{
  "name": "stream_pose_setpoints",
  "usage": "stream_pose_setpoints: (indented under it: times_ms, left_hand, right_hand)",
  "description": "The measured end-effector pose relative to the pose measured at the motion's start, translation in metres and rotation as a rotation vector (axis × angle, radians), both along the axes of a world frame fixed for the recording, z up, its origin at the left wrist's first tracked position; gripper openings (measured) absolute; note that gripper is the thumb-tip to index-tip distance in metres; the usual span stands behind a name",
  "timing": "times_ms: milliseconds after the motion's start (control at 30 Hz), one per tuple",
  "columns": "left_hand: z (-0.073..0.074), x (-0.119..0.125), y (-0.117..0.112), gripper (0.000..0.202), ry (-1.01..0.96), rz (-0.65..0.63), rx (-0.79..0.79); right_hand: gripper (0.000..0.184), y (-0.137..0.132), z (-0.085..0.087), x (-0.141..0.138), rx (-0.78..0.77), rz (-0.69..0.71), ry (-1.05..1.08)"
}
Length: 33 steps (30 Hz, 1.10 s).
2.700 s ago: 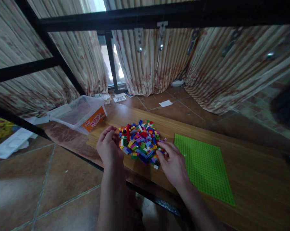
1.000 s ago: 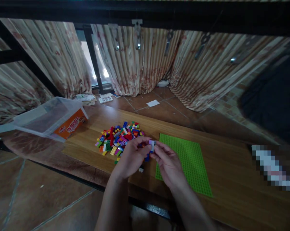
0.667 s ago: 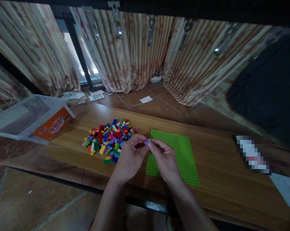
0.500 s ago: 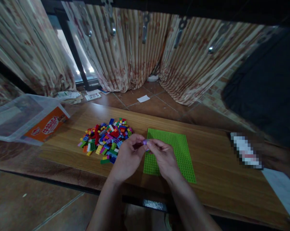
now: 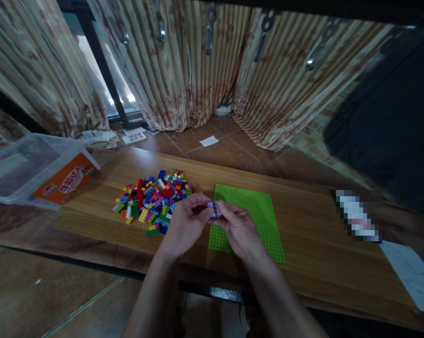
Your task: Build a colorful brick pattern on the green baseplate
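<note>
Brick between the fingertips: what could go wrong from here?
1. The brick is tiny and is pinched only by the fingertips of the left hand and right hand, above the baseplate. A slip could bounce it off the table onto the floor.
2. The left hand is close beside the pile; a sweep might scatter loose pieces over the near edge.

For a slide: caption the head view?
Left hand and right hand pinch a small purple brick between a green baseplate and a brick pile.
</note>
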<state>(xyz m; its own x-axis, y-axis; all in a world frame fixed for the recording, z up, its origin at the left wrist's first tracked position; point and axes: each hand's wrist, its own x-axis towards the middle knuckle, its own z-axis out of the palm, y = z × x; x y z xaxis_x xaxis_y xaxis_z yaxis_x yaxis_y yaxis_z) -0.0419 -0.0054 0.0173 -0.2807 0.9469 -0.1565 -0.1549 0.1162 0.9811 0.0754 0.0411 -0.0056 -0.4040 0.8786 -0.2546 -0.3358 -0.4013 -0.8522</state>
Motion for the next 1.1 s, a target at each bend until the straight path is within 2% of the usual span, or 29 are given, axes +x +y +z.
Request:
stream_pose_setpoints:
  times_ms: [167,267,333,467,567,667,767,867,1100]
  left_hand:
    - [-0.001,-0.004,0.001,0.027,-0.079,0.052,0.002]
    - [-0.006,-0.013,0.001,0.025,0.005,0.093,-0.001]
    - [-0.012,-0.021,0.001,0.021,0.157,0.156,0.009]
    - [-0.025,-0.038,-0.002,0.019,0.538,0.273,-0.006]
    - [-0.026,-0.045,-0.006,0.023,0.82,0.305,-0.083]
    - [-0.022,-0.048,-0.009,0.025,1.013,0.301,-0.149]
    - [-0.019,-0.048,-0.009,0.027,1.129,0.274,-0.18]
    - [-0.019,-0.048,-0.008,0.028,1.194,0.267,-0.21]
    - [-0.017,-0.046,-0.006,0.029,1.176,0.294,-0.223]
  right_hand:
    - [0.029,0.002,-0.002,0.002,-0.117,-0.008,0.041]
    - [0.034,0.005,-0.004,0.004,-0.127,-0.028,-0.006]
    - [0.034,0.007,-0.006,0.006,-0.037,-0.07,-0.107]
    - [0.033,0.013,-0.014,0.011,0.24,-0.122,-0.439]
    - [0.029,0.019,-0.019,0.021,0.465,-0.125,-0.691]
    - [0.026,0.026,-0.022,0.034,0.626,-0.111,-0.913]
    - [0.025,0.031,-0.025,0.045,0.702,-0.052,-1.052]
    - [0.024,0.033,-0.028,0.056,0.741,-0.016,-1.093]
    - [0.018,0.035,-0.021,0.092,0.717,0.024,-1.161]
